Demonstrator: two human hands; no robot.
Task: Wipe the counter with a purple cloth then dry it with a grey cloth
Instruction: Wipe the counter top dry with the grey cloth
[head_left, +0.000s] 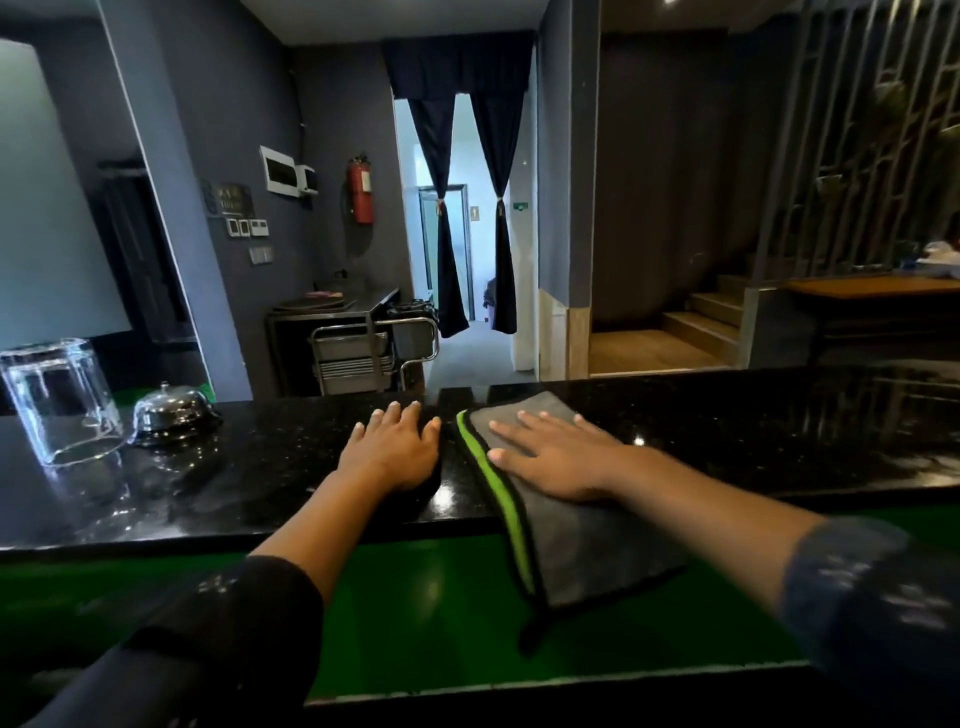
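Head view, the only one: we are looking at a glossy black speckled stone table (270, 467) with a green lower ledge in front of it. The right hand (563, 457) is lying flat, fingers straight and spread, pressing down on the grey microfibre cloth with black edging and a lime-green stripe (582, 551). That cloth is sitting on the table right of centre, its near part hanging over the front edge toward the green ledge. The left hand (395, 452) is resting palm-down and open on the bare stone just beside the cloth, holding nothing; something dark is showing under its heel, but we cannot tell what it is.

We are not seeing any purple cloth, so we are judging the wet wipe as finished and the drying step as under way. The surface is looking shiny with reflections all over; we cannot tell wet from dry. Most of the table to the left and far right is probably still waiting for the grey cloth.

At the left, an upturned clear drinking glass (60, 400) and a chrome dome service bell (174, 413) are standing on the table, likely needing drying around them.
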